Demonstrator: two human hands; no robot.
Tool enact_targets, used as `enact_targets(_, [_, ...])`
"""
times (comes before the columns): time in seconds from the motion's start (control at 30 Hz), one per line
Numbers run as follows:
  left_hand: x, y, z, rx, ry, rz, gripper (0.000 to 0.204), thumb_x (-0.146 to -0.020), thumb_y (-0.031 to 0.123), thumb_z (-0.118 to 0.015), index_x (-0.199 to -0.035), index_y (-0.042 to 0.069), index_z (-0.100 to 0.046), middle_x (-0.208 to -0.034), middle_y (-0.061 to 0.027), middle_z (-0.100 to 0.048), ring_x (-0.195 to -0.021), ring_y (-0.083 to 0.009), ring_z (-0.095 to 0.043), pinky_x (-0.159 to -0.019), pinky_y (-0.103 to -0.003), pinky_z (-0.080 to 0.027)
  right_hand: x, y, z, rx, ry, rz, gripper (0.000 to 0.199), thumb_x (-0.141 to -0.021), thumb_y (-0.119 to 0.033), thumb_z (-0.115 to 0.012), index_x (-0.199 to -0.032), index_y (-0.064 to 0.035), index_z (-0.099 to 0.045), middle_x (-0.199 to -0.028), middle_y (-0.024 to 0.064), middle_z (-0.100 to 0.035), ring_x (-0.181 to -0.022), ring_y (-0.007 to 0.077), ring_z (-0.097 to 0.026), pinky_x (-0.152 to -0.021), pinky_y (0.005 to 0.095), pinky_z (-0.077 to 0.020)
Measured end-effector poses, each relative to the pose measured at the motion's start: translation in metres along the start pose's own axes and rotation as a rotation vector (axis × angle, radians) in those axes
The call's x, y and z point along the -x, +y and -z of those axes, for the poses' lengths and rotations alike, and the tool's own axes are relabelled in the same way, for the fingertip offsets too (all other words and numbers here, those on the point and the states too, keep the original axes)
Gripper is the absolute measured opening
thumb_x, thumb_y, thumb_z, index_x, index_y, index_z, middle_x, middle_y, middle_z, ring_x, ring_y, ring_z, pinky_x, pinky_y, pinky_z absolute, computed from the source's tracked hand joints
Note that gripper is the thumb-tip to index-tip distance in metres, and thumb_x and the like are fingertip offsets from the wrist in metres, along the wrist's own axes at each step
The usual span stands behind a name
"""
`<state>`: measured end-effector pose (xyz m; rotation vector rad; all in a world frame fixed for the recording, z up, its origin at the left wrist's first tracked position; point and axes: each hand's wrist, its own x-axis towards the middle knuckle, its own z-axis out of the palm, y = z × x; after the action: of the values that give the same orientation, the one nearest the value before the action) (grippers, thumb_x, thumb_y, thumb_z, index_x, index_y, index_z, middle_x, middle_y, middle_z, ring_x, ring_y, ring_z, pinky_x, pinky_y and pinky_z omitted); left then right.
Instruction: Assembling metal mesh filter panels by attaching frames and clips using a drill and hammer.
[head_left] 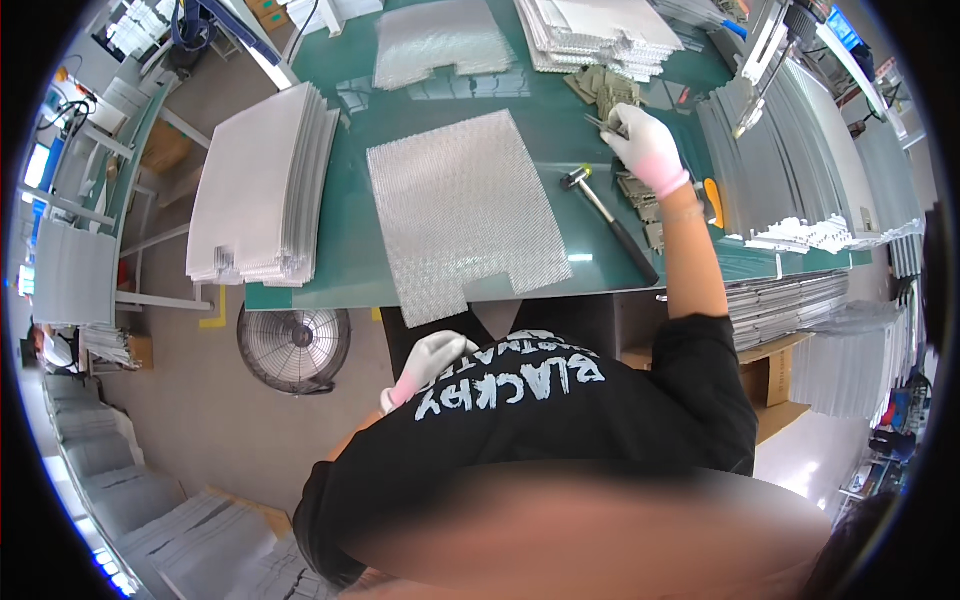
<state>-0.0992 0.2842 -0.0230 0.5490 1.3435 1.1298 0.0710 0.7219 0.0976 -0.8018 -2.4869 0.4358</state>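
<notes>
My right hand (645, 150), in a white glove with a pink cuff, reaches to the far right of the green table. Its fingers are closed on a thin grey metal piece (597, 122), beside a pile of small metal plates (612, 88). More such plates (640, 205) lie below that hand. My left hand (435, 360), gloved alike, hangs in front of my body off the table's near edge, fingers loosely bent and nothing visible in them. Between them, a silvery mesh-like sheet (465, 205) with a notched near edge lies flat. A black-handled hammer (610, 222) rests to its right.
A stack of pale sheets (255, 185) stands on the left of the table (350, 270). Another mesh sheet (440, 45) and a white stack (600, 35) lie at the back. Upright sheets (770, 150) crowd the right. A floor fan (295, 345) stands below left.
</notes>
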Motion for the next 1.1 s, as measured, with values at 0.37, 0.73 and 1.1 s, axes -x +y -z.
enact_targets(0.37, [-0.056, -0.044, -0.021, 0.484, 0.427, -0.109, 0.033, -0.103, 0.026, -0.062, -0.114, -0.005, -0.066, -0.108, -0.0129, -0.069, -0.091, -0.0196, -0.066, -0.076, -0.033, -0.054, 0.252, -0.135, -0.165, -1.559, -0.65, -0.682, 0.034, -0.105, -0.023, -0.057, -0.132, -0.0044, -0.05, -0.119, 0.0062, -0.064, -0.1, 0.0141, -0.066, -0.087, 0.0309, -0.0577])
enact_targets(0.73, [-0.053, -0.055, -0.033, 0.297, 0.351, 0.008, 0.032, -0.1, 0.029, -0.066, -0.112, -0.002, -0.065, -0.098, -0.0093, -0.071, -0.084, -0.0174, -0.067, -0.073, -0.031, -0.052, 0.242, -0.133, -0.171, -1.46, -0.493, -0.796, 0.035, -0.104, -0.027, -0.058, -0.122, 0.0024, -0.054, -0.109, 0.0099, -0.066, -0.091, 0.0152, -0.067, -0.08, 0.0323, -0.0595])
enact_targets(1.1, [-0.054, -0.052, -0.039, 0.288, 0.202, -0.035, 0.038, -0.105, 0.035, -0.057, -0.118, 0.0, -0.063, -0.084, -0.0035, -0.068, -0.067, -0.0066, -0.062, -0.057, -0.019, -0.05, 0.244, -0.131, -0.171, -1.391, -0.141, -0.954, 0.032, -0.102, -0.031, -0.061, -0.108, 0.0002, -0.066, -0.098, 0.0062, -0.068, -0.084, 0.0117, -0.063, -0.077, 0.0271, -0.053])
